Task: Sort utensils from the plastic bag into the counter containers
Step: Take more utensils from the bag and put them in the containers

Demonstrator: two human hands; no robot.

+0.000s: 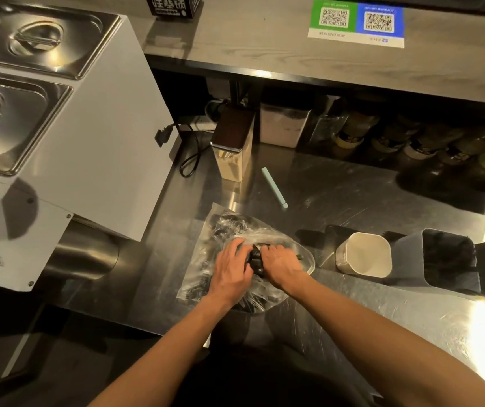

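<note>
Gripping: right hand (pixel 282 262) curls round black utensils (pixel 255 260) inside plastic bag (pixel 223 227)
Left hand (pixel 231 268): fingers bent, clutching the bag
Containers (pixel 408 259): at bag's 3 o'clock

We see the plastic bag (pixel 223 223) on the counter (pixel 352 198), containers (pixel 364 255) right of it, a stick (pixel 275 188) beyond it, a warmer (pixel 94 127) left.

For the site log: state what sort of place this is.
Probably a food or drink shop's service counter: lidded steel pans set in a white warmer unit, a QR-code sign on the raised ledge, and a stainless worktop with utensil containers.
</note>
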